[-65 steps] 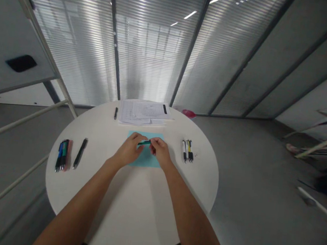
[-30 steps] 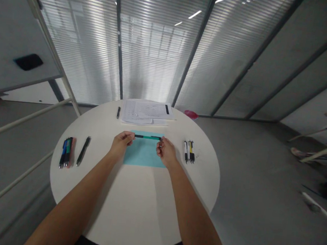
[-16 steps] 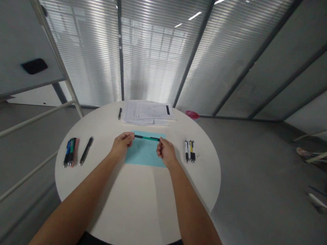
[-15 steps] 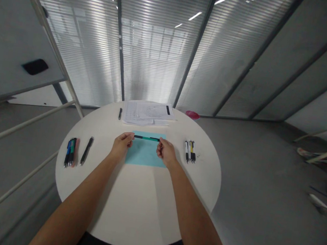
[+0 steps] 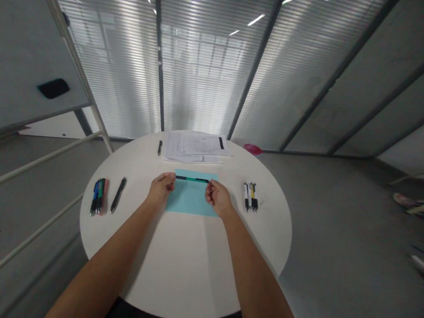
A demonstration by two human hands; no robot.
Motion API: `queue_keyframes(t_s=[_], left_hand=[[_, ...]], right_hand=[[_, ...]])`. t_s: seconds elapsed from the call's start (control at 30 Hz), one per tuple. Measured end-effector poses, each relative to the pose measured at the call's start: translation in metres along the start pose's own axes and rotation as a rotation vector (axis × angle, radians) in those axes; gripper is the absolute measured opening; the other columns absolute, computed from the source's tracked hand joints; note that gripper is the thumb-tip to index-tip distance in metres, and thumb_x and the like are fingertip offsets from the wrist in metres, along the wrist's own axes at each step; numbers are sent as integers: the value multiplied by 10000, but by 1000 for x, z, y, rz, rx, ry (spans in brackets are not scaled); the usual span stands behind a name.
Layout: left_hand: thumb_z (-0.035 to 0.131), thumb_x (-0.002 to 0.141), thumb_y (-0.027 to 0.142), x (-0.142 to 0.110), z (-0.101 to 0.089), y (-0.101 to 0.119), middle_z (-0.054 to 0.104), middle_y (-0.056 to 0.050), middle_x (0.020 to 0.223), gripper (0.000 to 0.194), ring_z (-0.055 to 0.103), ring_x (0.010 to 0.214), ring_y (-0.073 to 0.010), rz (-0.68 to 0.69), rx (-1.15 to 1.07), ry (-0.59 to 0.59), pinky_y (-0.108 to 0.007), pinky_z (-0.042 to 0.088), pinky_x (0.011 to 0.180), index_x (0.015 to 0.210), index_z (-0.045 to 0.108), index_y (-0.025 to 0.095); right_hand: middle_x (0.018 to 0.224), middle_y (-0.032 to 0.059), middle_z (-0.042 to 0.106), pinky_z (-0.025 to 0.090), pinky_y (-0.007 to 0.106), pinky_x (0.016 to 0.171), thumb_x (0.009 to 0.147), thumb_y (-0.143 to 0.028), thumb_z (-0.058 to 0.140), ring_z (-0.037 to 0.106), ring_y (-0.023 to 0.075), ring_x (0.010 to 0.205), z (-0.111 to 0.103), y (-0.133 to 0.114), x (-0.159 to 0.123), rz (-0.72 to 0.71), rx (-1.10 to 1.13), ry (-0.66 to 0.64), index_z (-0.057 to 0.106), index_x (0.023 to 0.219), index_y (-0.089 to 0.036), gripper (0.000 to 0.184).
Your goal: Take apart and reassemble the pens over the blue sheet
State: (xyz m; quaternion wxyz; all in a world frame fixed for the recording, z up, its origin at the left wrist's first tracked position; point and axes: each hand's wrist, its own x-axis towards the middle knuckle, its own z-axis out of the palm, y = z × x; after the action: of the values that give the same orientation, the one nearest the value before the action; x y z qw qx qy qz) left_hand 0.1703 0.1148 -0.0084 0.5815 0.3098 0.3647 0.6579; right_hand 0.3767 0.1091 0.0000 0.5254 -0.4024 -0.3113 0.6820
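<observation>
A green and black pen (image 5: 191, 179) is held level above a light blue sheet (image 5: 191, 203) in the middle of a round white table (image 5: 171, 270). My left hand (image 5: 160, 189) pinches the pen's left end with curled fingers. My right hand (image 5: 218, 198) pinches its right end. Both hands hover just over the blue sheet's far edge.
Several pens (image 5: 99, 197) lie bundled at the table's left, with one black pen (image 5: 118, 195) beside them. Three pens (image 5: 250, 196) lie at the right. A stack of printed papers (image 5: 195, 146) and another black pen (image 5: 159, 147) sit at the far edge. A whiteboard stand (image 5: 49, 58) rises on the left.
My hands were close together on the pen 2.2 s ago; they have since slid apart to its two ends. The view has shifted slightly; the pen stays level.
</observation>
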Motion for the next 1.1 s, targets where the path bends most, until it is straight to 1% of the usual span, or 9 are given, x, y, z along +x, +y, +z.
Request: queue_keyframes(t_s=[0.1,0.3,0.43,0.6,0.7,0.8,1.0,1.1], left_hand=[[771,630,284,1,-1,0,572,-3,621,239,489,520,-69,-5,-12,-13,-199,373,484,779,670,126],[752,632,265,3,-3,-2,558,4,589,209,478,485,-71,-6,19,-45,-207,359,475,764,665,128],[738,641,255,4,-3,-2,549,3,581,184,479,494,-74,1,25,-62,-207,358,481,751,664,128],[733,654,266,6,-5,-4,540,8,576,185,474,487,-73,11,46,-94,-208,357,481,760,666,130],[741,640,266,6,-5,-4,543,8,573,194,476,484,-75,8,50,-77,-208,354,476,761,668,132],[749,629,255,5,-4,-5,544,5,567,183,476,486,-74,17,42,-60,-207,353,476,739,669,132],[750,630,235,3,-5,-6,539,2,562,158,484,517,-77,42,18,-70,-206,372,506,722,671,135],[742,638,233,4,-7,-6,534,3,547,147,477,505,-76,41,33,-93,-208,367,501,718,667,135]], right_hand=[[520,-43,482,197,165,296,757,-377,593,395,58,358,-1,-1,0,21,88,-43,490,700,-184,226],[502,-55,438,167,161,297,752,-395,617,364,56,361,-2,-1,-3,18,122,-80,433,666,-198,283],[507,-59,430,177,160,302,722,-369,644,369,54,375,-4,-2,-6,-9,112,-55,431,660,-197,280],[505,-57,436,173,161,296,720,-397,639,364,49,367,-6,-2,-4,10,119,-36,465,668,-188,277],[497,-59,443,163,160,289,705,-399,659,364,46,355,-7,0,-2,-25,101,-28,479,671,-184,283],[487,-64,442,152,161,284,699,-428,672,361,47,341,-7,1,-2,-53,65,-37,474,666,-188,313],[466,-69,434,137,168,278,703,-440,662,345,51,320,-6,1,-2,-53,27,-67,461,652,-195,320],[465,-67,435,135,166,281,702,-424,652,341,50,321,-5,1,-2,-19,40,-76,461,651,-194,303]])
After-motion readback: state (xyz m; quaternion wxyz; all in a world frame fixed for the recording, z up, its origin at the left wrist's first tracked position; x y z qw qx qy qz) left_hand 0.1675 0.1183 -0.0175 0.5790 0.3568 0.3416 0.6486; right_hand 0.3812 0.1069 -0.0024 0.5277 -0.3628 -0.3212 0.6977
